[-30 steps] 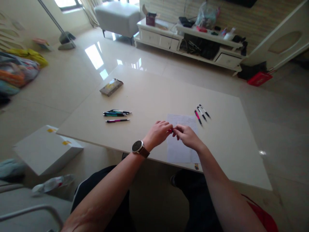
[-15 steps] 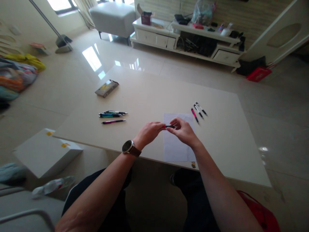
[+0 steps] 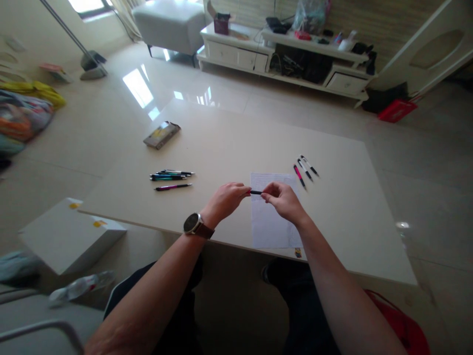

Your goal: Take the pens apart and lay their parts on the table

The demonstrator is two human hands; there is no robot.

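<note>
Left hand: grip pinched shut on black pen.
Right hand: grip pinches the pen's other end.
Beneath: paper sheet on table.

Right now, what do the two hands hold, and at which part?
Both hold one dark pen over the paper: left hand at one end, right hand at the other, by the fingers.

A home living room; ottoman, media shelf.
</note>
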